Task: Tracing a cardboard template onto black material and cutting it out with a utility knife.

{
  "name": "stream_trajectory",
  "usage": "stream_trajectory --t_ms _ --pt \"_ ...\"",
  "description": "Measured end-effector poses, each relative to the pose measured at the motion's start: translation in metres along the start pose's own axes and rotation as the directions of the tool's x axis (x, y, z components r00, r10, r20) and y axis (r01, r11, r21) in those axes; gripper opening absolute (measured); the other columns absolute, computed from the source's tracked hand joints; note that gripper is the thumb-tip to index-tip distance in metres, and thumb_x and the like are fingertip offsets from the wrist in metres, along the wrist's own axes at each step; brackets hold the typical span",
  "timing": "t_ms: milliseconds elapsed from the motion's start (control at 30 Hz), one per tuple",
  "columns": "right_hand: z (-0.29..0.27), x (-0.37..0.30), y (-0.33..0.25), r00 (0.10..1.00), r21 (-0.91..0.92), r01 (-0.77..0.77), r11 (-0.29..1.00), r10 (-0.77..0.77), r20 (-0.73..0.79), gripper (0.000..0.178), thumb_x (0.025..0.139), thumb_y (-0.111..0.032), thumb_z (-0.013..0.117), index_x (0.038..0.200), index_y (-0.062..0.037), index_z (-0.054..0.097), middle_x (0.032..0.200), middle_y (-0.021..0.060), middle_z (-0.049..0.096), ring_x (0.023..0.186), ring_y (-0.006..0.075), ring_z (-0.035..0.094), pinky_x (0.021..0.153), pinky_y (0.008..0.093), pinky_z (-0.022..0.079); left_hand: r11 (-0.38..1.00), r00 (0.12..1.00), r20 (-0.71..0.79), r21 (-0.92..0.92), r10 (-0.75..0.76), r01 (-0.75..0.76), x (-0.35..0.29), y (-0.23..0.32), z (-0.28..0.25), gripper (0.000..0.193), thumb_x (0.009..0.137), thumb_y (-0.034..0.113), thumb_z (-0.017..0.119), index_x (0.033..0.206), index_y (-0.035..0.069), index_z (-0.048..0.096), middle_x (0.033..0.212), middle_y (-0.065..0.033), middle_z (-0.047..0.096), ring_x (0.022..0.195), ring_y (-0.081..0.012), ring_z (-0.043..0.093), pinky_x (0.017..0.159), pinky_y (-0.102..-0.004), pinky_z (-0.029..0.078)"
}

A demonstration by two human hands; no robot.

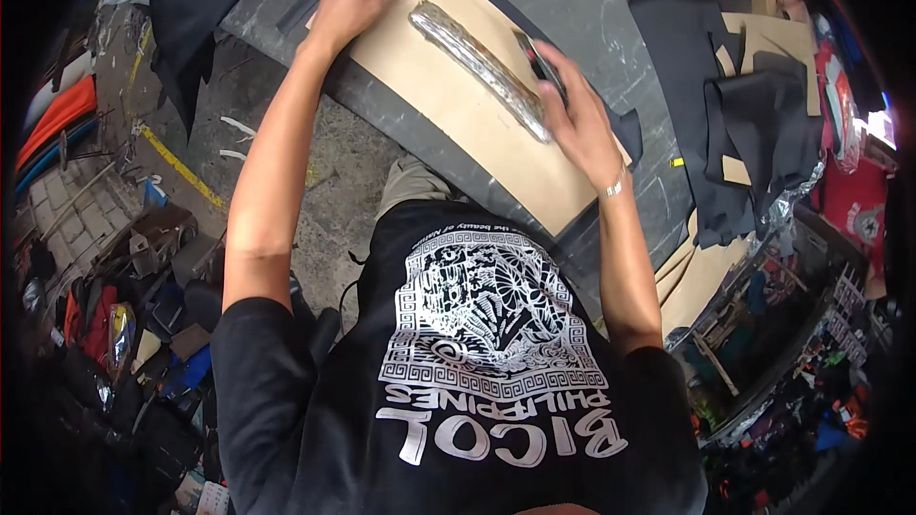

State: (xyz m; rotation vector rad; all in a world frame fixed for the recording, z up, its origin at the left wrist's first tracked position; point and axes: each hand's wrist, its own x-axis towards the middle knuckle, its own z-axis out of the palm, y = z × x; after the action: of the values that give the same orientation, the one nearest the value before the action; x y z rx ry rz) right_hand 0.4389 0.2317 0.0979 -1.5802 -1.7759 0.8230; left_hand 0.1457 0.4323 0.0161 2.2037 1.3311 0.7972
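A tan cardboard sheet (405, 72) lies over black sheet material on the grey work table. Across the cardboard rests a long bar wrapped in shiny silver tape (472, 67), slanting from upper left to lower right. At the sheet's far left part is my left hand (355, 8), its fingers curled around a small dark thing I cannot make out. My right hand (584, 124) is beside the bar's right end. Between its thumb and fingers it holds a red and black utility knife (542, 65), which points up and to the left.
Black cut pieces (754, 119) and tan scraps (782, 38) lie piled at the table's right. More black material (205, 10) hangs over the far left side. Concrete floor with a yellow line (181, 167) shows at left, near heaped bags and scraps (143, 324).
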Motion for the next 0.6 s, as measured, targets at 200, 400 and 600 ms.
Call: stream_trajectory --t_ms 200,400,600 --pt "0.043 0.107 0.013 0.976 -0.165 0.218 0.962 -0.216 0.035 0.042 0.1 -0.011 0.051 0.142 -0.0139 0.049 0.128 0.0171 0.059 0.115 0.0407 0.059 0.098 0.0431 0.049 0.967 0.988 0.018 0.21 -0.153 0.146 0.044 0.024 0.002 0.035 0.089 0.024 0.067 0.121 0.011 0.071 0.12 -0.0196 0.062 0.108 -0.0368 0.062 0.094 -0.0429 0.051" --pt "0.058 0.162 0.012 0.962 -0.216 0.247 0.945 -0.213 0.17 0.039 0.094 -0.006 0.048 0.133 -0.0053 0.054 0.129 0.0207 0.06 0.123 0.0385 0.057 0.104 0.0448 0.046 0.978 0.999 0.026 0.202 0.043 -0.047 0.048 -0.01 0.009 0.037 0.087 0.017 0.067 0.123 0.012 0.07 0.111 -0.0206 0.066 0.107 -0.0386 0.063 0.096 -0.0434 0.05" --pt "0.041 0.167 0.013 0.974 -0.321 0.223 0.92 -0.197 0.111 0.039 0.094 -0.007 0.046 0.133 -0.0044 0.053 0.129 0.0217 0.061 0.123 0.0383 0.057 0.105 0.0451 0.046 0.97 0.992 -0.098 0.238 0.08 -0.055 0.064 0.053 -0.006 0.04 0.083 0.014 0.067 0.123 0.01 0.067 0.113 -0.0206 0.065 0.105 -0.0397 0.064 0.093 -0.0453 0.052"
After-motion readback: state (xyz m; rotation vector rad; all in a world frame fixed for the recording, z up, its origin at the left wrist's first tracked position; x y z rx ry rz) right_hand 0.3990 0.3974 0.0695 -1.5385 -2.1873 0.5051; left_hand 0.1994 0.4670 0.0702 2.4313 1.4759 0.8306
